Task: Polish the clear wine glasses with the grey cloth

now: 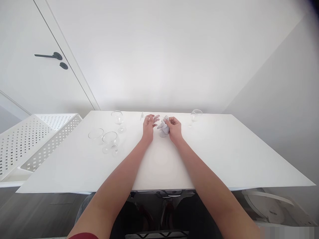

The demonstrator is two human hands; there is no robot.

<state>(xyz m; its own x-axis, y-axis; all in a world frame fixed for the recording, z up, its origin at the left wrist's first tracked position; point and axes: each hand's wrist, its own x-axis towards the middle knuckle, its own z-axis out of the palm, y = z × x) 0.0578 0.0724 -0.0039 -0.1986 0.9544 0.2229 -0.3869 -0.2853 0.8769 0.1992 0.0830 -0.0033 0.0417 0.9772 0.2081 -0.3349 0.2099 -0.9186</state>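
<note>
Over the middle of the white table (pixel 161 166), my left hand (pixel 149 128) is closed around a clear wine glass (pixel 142 116) held on its side. The foot points left and the bowl faces right, partly hidden by my fingers and the cloth. A light grey cloth (pixel 164 128) is pinched in my right hand (pixel 175 129) and pressed against the bowl's rim end. Part of the cloth hangs down towards the tabletop. Both hands are close together, with the glass and cloth between them.
Three stemmed glasses stand on the left: a back one (pixel 117 118), an outer one (pixel 96 134) and a front one (pixel 109 138). Another glass (pixel 196 115) stands at the back right. A white perforated rack (pixel 37 142) adjoins the table's left side, and a wall (pixel 159 59) rises behind.
</note>
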